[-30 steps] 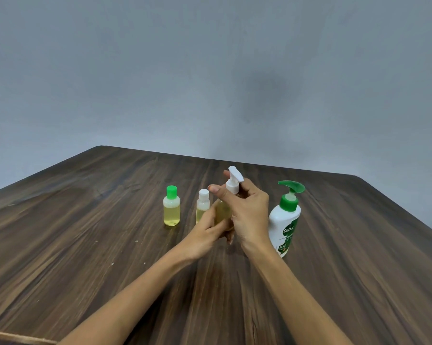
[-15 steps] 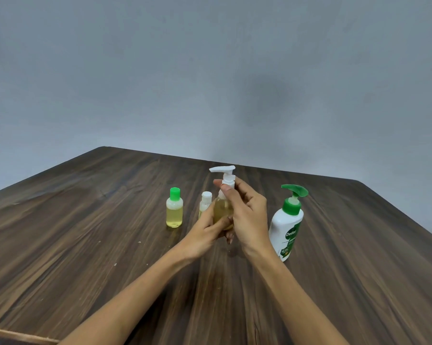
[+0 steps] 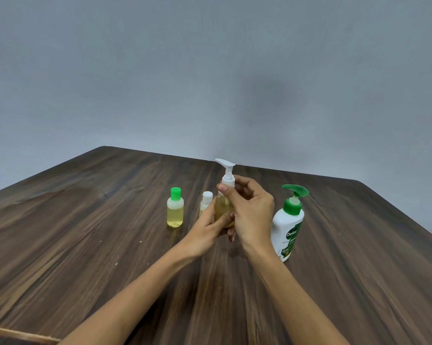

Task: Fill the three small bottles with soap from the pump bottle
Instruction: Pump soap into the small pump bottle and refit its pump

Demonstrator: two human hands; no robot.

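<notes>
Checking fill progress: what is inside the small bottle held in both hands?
Yellowish liquid shows inside the held bottle; fingers of the left hand and right hand cover its base.

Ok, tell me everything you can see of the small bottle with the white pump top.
The small pump-top bottle is clear, looks plastic, and holds yellowish liquid. Its white pump head has a spout pointing left. It stands upright at the middle of the table. The left hand grips its body; the right hand pinches the white collar.
</notes>
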